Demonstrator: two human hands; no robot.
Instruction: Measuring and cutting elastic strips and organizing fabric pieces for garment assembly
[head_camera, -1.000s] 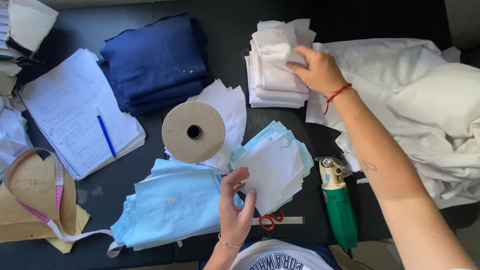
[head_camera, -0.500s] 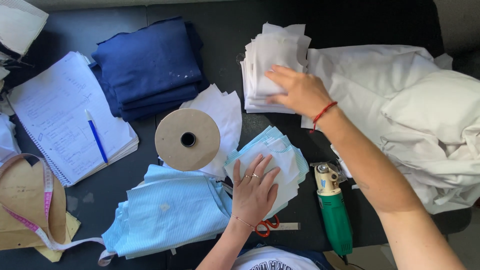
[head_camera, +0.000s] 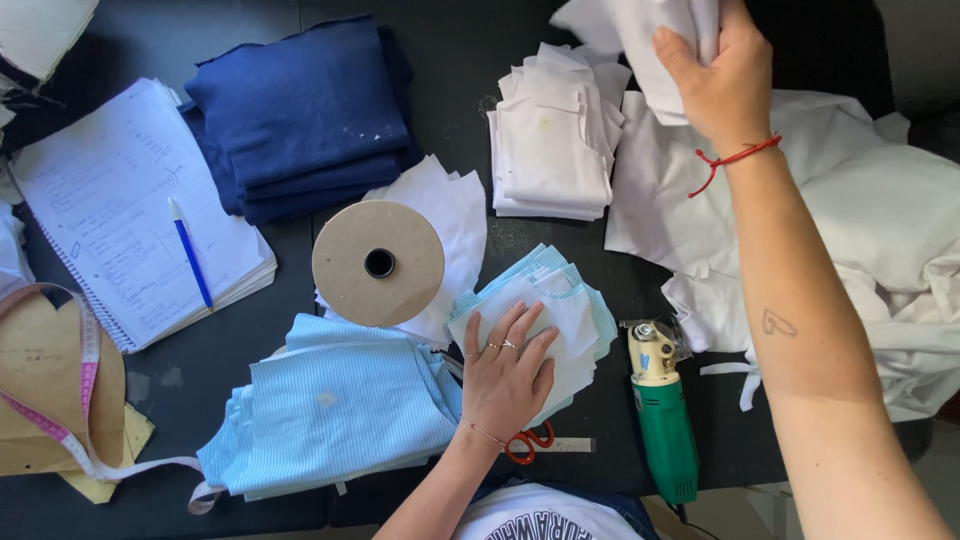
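R hand (head_camera: 715, 75) at 1 o'clock gripped white pieces (head_camera: 640, 30), fingers closed, above white stack (head_camera: 550, 140). L hand (head_camera: 505, 375), fingers spread flat, pressed pale pile (head_camera: 570, 310) at 6 o'clock. Judging by heaps, sorting approx. midway; loose white cloth (head_camera: 880, 230) left.

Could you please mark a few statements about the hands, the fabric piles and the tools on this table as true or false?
1. The left hand rests flat on a small pale fabric stack. True.
2. The right hand lies empty on the table. False: it is raised, gripping white fabric pieces.
3. A blue pen lies on the open notebook. True.
4. The green cutting tool sits on the navy fabric pile. False: it lies on the dark table, right of the left hand.
5. The cardboard disc has a hole in its middle. True.
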